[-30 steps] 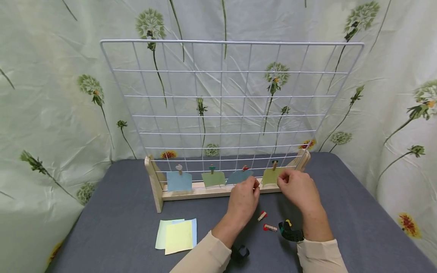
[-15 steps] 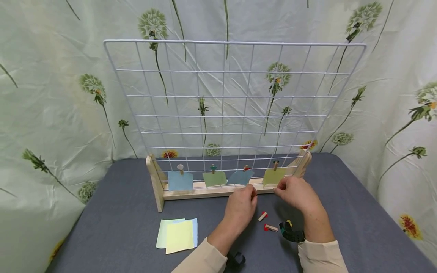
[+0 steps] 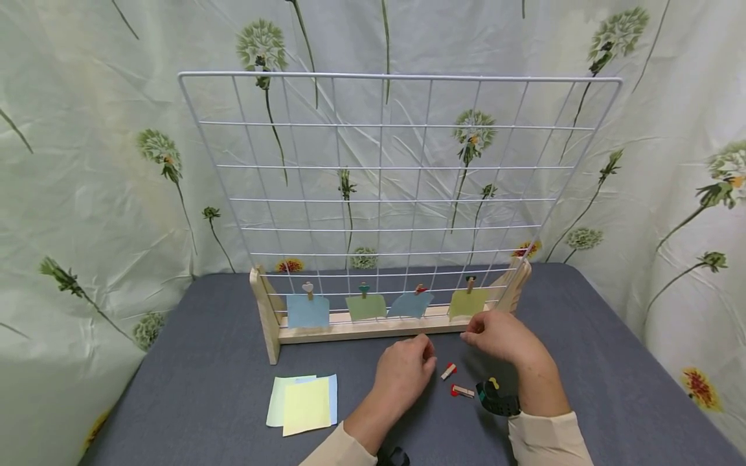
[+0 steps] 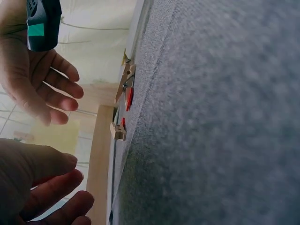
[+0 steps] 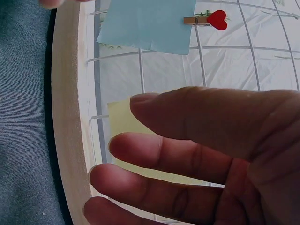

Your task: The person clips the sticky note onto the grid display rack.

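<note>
My left hand hovers over the tabletop in front of the rack, its fingers loosely bent and holding nothing. To its right, the right hand is in front of the yellow-green note, which hangs by a small clothespin. In the right wrist view its thumb and fingers are apart, with nothing between them. Also clipped in a row are a blue note, a green note and another blue note, whose clothespin bears a red heart. Two red-heart clothespins lie loose below the hands.
The white wire grid stands on a wooden base near the table's back edge. Loose yellow, green and blue notes overlap at front left. A small yellow piece shows by the right wrist's black camera.
Both hands have come down and back toward the person from the hanging notes, the left hand farther. The four clipped notes stay in place.
</note>
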### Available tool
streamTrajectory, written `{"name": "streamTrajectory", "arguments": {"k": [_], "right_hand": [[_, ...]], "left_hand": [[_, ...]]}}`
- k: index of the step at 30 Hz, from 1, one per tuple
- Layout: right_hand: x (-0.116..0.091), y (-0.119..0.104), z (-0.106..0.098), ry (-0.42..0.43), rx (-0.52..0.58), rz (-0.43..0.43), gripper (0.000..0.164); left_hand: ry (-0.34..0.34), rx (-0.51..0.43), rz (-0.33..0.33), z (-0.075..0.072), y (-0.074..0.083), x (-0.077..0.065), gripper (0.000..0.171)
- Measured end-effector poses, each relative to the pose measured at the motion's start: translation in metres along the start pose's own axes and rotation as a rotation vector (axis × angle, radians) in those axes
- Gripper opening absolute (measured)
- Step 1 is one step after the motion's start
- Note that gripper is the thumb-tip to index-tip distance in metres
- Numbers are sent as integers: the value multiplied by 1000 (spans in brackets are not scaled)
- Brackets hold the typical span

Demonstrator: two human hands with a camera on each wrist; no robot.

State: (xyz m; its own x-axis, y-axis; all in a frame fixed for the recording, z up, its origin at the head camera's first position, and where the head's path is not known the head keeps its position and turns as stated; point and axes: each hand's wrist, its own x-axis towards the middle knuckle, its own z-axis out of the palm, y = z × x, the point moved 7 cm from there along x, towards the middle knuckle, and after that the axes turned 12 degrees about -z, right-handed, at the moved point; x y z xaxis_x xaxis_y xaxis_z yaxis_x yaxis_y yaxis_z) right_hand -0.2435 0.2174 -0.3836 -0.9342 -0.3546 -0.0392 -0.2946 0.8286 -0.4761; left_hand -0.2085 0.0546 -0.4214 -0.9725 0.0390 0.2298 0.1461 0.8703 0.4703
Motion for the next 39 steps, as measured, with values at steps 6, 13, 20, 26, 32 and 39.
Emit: {"name": "streamTrajectory", "arguments": {"k": [6, 13, 20, 26, 32, 39], "right_hand": [[-1, -1, 3, -20, 6, 11, 15], [-2, -3, 5, -28, 20, 0, 15], [-1, -4, 9, -43, 35, -6, 15], [1, -4, 12, -59, 25, 2, 14], [1, -6, 15, -72, 20, 11, 14], [3, -7, 18, -95, 29, 13, 11]], "left_hand": [[-24, -7, 7, 0, -4, -3, 12], [-76, -9, -1, 1, -9, -6, 14], [-133, -1, -10, 0, -17, -8, 15], [-189, 23, 0, -3, -26, -12, 15], [-208, 28, 1, -9, -35, -14, 16], [-240, 20, 37, -19, -39, -21, 17]]}}
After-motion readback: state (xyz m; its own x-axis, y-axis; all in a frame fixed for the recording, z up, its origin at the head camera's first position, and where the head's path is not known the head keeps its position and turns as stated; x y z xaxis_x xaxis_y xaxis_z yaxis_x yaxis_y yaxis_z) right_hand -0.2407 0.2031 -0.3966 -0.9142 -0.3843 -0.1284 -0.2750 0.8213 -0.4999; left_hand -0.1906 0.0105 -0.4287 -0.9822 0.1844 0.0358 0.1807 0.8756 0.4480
